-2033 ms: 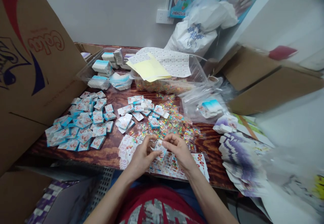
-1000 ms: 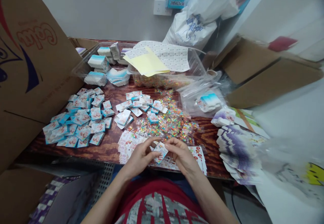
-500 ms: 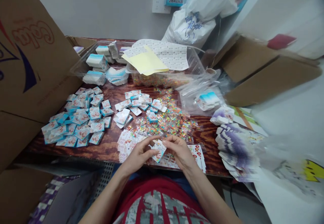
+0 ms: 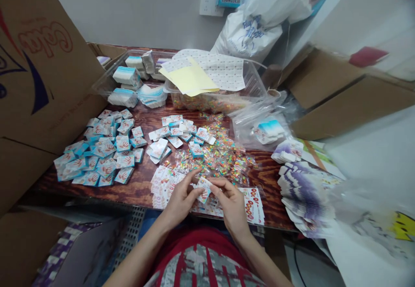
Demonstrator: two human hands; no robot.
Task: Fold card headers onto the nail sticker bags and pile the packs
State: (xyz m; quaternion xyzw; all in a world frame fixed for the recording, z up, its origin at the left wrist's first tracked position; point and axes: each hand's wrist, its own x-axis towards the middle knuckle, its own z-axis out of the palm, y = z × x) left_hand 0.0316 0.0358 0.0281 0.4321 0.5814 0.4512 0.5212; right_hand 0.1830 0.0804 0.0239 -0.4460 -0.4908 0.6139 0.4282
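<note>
My left hand [image 4: 181, 198] and my right hand [image 4: 229, 205] meet at the table's front edge, pinching a small white-and-blue printed card [image 4: 204, 190] between their fingers. Under them lie printed white cards with red circles [image 4: 253, 205], and a stack of similar cards [image 4: 164, 186] sits beside my left hand. Just beyond my hands spreads a heap of small clear packets of colourful beads [image 4: 220, 159]. Square cards with a red hand print form piles at the left [image 4: 103, 153] and centre [image 4: 171, 133].
A clear tub of coloured bits [image 4: 207, 102] under sticker sheets and yellow paper stands behind, beside a clear tray of blue-white stacks [image 4: 126, 79]. A plastic bag [image 4: 267, 131], fanned purple cards [image 4: 304, 200] and cardboard boxes [image 4: 42, 62] flank the wooden table [image 4: 142, 187].
Both hands still pinch the small card, which has turned slightly between my fingers. The whole view has shifted a little as my head moved.
</note>
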